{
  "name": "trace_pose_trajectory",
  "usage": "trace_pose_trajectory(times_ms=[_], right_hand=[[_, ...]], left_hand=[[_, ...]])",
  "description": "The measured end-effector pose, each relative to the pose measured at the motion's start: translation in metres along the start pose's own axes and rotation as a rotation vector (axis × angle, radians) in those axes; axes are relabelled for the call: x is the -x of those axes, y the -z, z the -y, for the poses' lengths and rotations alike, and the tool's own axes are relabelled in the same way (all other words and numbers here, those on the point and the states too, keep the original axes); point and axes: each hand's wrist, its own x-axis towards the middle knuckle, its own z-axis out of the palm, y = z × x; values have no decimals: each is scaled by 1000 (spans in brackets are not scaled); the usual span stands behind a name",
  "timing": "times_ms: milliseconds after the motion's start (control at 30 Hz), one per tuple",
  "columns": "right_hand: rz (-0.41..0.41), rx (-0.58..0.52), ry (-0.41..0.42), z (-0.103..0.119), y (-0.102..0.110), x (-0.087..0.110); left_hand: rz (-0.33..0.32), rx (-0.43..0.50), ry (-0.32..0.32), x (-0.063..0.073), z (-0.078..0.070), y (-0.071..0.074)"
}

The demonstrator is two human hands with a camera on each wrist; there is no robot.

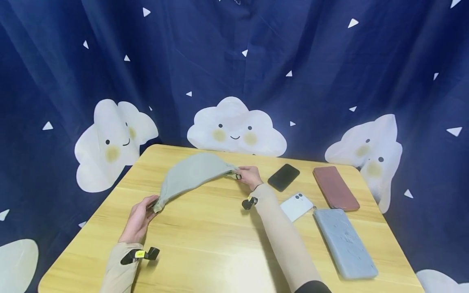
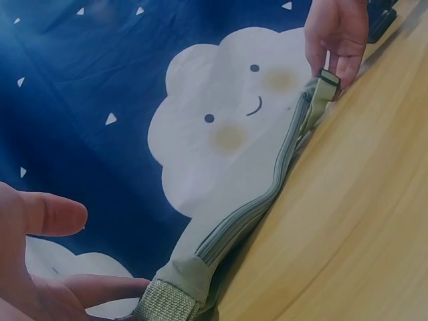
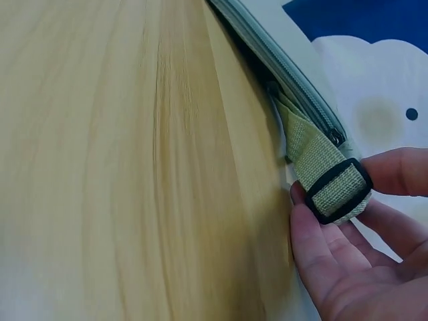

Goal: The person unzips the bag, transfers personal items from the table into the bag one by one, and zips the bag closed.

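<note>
A pale green, crescent-shaped waist bag [image 1: 194,173] stretches across the left and middle of the table, its curved edge toward the back. My right hand [image 1: 250,177] grips its right end. In the right wrist view, thumb and fingers hold the webbing strap [image 3: 311,150] at a black slider buckle [image 3: 334,172]. My left hand [image 1: 138,219] is at the bag's left end. There, in the left wrist view, a finger touches the woven strap [image 2: 167,301], while the thumb [image 2: 57,214] stands apart. A zipper [image 2: 237,214] runs along the bag's edge.
Right of the bag lie a black phone [image 1: 283,177] and a white phone [image 1: 296,206]. Farther right are a reddish-brown wallet [image 1: 336,188] and a blue-grey pouch [image 1: 345,244]. A dark blue curtain [image 1: 234,73] hangs behind the wooden table [image 1: 205,244].
</note>
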Motion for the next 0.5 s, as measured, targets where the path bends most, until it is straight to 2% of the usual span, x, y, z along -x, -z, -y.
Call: trace_pose_trajectory(times_ms=[267, 500], right_hand=[[-28, 7, -8, -1, 19, 12], [-65, -1, -17, -7, 28, 15]], left_hand=[[37, -78, -2, -1, -1, -15], [26, -121, -7, -3, 2, -23]])
